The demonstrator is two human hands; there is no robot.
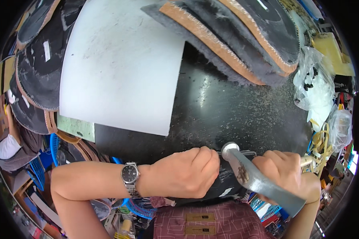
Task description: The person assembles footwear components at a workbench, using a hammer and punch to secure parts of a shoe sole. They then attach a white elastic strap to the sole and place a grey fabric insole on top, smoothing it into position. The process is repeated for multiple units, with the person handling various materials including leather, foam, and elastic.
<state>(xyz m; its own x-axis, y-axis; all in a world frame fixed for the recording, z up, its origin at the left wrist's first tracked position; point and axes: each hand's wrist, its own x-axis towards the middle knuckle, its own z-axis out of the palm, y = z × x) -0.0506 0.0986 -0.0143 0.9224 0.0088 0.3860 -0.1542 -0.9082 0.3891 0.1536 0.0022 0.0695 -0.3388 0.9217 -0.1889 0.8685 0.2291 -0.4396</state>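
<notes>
Right hand (pixel 279 169) has its fingers curled round a hammer (pixel 263 183), so that grip is closed on it. The head is grey metal with a round face at one end and a flattened end at the other, tilted across the front of the hand, near the tabletop's (pixel 235 107) close edge. Left hand (pixel 183 173) is just beside the round face, fingers folded into a fist; can't tell if that grip is pinching anything. There's a watch (pixel 130 173) on that wrist. Between the hands, a dark piece (pixel 223 185) with a pale mark shows near the lap, partly hidden. Big white sheet (pixel 119 71) lies on the tabletop, dark soles with tan stitched edging (pixel 38 79) piled to its left, and fuzzy grey-lined slippers (pixel 243 40) at the upper right. Clear plastic bag (pixel 305 97) sits off to the right.
</notes>
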